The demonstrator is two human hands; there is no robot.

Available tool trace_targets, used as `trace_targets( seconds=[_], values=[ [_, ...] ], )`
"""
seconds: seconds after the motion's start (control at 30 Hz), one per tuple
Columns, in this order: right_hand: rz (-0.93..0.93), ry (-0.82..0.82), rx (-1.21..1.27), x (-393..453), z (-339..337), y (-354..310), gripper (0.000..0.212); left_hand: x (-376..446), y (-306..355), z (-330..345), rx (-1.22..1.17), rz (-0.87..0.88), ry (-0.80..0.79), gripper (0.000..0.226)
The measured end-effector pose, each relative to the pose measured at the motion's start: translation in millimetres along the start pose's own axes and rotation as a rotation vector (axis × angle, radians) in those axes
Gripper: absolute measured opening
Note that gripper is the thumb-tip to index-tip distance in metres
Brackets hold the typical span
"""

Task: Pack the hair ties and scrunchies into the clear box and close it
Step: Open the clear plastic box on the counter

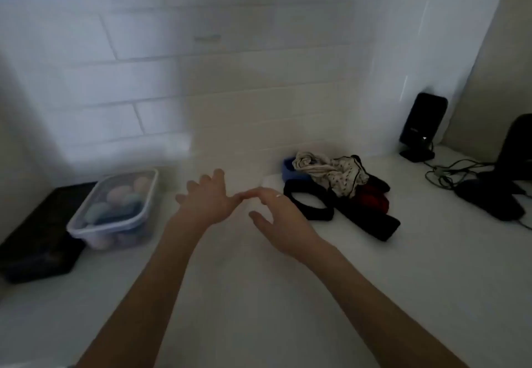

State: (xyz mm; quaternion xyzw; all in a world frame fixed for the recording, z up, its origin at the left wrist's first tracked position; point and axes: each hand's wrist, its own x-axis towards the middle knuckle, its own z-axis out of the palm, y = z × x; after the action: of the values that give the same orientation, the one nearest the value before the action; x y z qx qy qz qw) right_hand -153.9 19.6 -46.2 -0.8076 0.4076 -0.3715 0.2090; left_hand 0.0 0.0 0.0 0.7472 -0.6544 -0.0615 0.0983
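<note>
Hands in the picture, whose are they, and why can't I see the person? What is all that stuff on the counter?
The camera sits on the person's head and looks down, so you only see their arms. The left hand and right hand reach forward over the white counter, fingers spread and relaxed. Neither holds anything, though their fingertips nearly meet.

On the left stands a clear box with its lid on, and soft pastel round things show through it. It partly sits on a black tray. On the right lies a pile of scrunchies and hair bands: black, red, blue and spotted cream. Farther right are a black stand and some cables.
</note>
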Motion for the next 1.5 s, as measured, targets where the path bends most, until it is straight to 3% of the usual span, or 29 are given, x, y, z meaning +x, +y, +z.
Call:
trace_targets(
  seconds=[0.1, 0.3, 0.53, 0.6, 0.83, 0.97, 1.03, 1.1, 1.2, 1.27, 1.33, 1.5],
  values=[
    [0.075, 0.031, -0.033, -11.1, 6.5, -8.6, 0.035, -24.0, -5.6, 1.6, 0.001, -0.017, 0.009, 0.078],
    [0.228, 0.064, 0.029, -33.7, 9.7, -18.2, 0.035, -57.2, -24.1, 0.8, -0.104, -0.007, -0.063, 0.116],
    [0.273, 0.053, -0.004, -62.1, -0.5, -30.2, 0.040, -82.4, -41.4, 2.5, -0.473, 0.156, -0.101, 0.100],
    [0.253, 0.077, -0.041, -71.7, -6.7, -32.6, 0.038, -91.4, -47.3, -0.5, -0.566, 0.219, -0.118, 0.085],
    [0.179, 0.239, -0.371, -85.5, -39.6, -31.8, 0.018, -98.6, -42.6, -13.5, -0.908, 0.340, -0.244, 0.073],
    [0.258, 0.174, -0.370, -95.2, -53.5, -30.2, 0.028, -94.5, -28.8, -5.1, -1.027, 0.378, -0.178, 0.050],
    [0.285, 0.171, -0.289, -100.1, -54.6, -28.3, 0.028, -91.4, -25.6, 0.7, -1.093, 0.339, -0.122, 0.056],
    [0.279, 0.239, -0.179, -101.1, -53.6, -27.8, 0.024, -87.8, -25.3, 4.3, -1.188, 0.257, -0.094, 0.067],
    [0.279, 0.521, 0.053, -91.8, -57.8, -23.5, 0.008, -82.1, -26.9, 10.2, -1.344, 0.153, -0.049, 0.067],
    [0.349, 0.657, 0.137, -83.0, -65.4, -9.4, 0.014, -77.7, -28.0, 16.6, -1.375, 0.106, -0.015, 0.064],
    [0.412, 0.585, 0.053, -74.4, -73.2, 14.1, 0.027, -74.0, -28.8, 23.9, -1.359, 0.046, 0.012, 0.065],
    [0.424, 0.059, -0.222, -58.7, -68.8, 59.6, 0.059, -68.2, -29.1, 31.5, -1.397, -0.058, 0.069, 0.061]
  ],
)
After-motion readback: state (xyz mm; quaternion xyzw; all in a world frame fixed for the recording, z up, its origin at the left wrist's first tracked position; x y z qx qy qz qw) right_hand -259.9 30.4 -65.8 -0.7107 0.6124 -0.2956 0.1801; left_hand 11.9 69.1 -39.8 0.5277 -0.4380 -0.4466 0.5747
